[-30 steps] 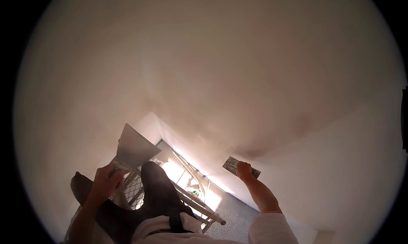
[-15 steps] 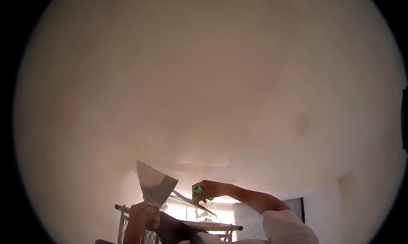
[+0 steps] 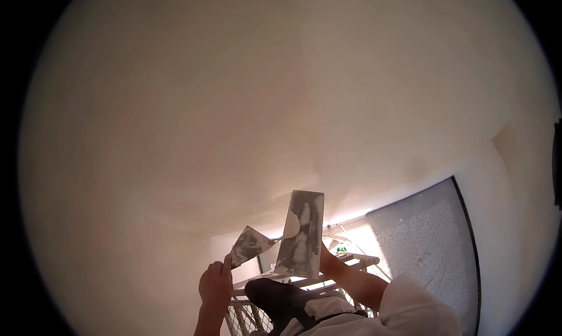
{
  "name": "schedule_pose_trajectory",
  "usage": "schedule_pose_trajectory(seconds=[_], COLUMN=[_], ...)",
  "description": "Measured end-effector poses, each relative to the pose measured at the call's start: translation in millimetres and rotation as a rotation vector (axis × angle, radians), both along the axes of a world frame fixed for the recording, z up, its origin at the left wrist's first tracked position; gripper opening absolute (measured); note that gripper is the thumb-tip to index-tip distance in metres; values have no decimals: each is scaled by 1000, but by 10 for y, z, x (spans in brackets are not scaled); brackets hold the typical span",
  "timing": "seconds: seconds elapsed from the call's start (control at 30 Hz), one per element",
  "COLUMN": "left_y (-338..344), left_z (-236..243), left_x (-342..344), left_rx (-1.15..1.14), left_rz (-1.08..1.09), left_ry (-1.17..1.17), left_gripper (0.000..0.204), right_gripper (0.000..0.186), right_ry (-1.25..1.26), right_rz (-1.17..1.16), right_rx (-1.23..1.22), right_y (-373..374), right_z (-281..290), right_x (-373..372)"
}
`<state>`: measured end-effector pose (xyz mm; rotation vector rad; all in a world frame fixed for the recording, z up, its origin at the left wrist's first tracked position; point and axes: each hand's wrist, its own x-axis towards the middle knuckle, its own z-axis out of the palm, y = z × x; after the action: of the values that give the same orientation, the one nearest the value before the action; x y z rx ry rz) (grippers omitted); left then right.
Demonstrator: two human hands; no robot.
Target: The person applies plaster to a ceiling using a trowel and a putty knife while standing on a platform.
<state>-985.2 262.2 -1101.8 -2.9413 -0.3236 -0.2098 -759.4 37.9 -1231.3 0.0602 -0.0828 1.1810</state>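
My left hand point(image 3: 215, 283) is closed round a broad putty knife point(image 3: 250, 246), its blade smeared with pale plaster and pointing up to the right. Held in my right hand point(image 3: 326, 259) is a rectangular plastering trowel point(image 3: 315, 228), with its flat face turned up. White streaks and a rounded dab of plaster point(image 3: 291, 225) cover part of that face. The blade hides most of my right hand and the trowel's handle. The putty knife's upper edge comes close to the trowel's left side; whether they touch, I cannot tell.
A smooth pale plastered surface point(image 3: 234, 102) fills most of the view. Below my hands are metal rails point(image 3: 363, 261) and a mesh platform point(image 3: 249, 317). To the right is a large textured pane point(image 3: 424, 236) with a dark edge. Something small and green point(image 3: 341, 250) lies lower down.
The trowel has turned from edge-on to face-up and moved right, hiding its green handle. The putty knife has shifted right and tilted over. The view has swung, showing more of the pane.
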Motion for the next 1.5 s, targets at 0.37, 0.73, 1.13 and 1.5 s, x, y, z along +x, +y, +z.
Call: schedule_pose_trajectory(seconds=[0.37,0.73,1.13,1.5], left_y=[-56,-1032,-1165,-857], left_z=[-100,445,575,675], left_x=[-1304,-2155,-2221,-1772], left_rx=[-116,-150,-106,-115], left_rz=[406,421,380,254], left_ry=[53,-165,-227,-347], left_gripper=[29,27,28,26], right_gripper=[41,36,20,12], right_ry=[39,130,-49,-114], right_rz=[-571,-650,-739,-818], right_rx=[-229,-209,-42,-25], right_y=[446,304,44,182], right_z=[-1865,-135,2637,4805], right_x=[839,482,88,94])
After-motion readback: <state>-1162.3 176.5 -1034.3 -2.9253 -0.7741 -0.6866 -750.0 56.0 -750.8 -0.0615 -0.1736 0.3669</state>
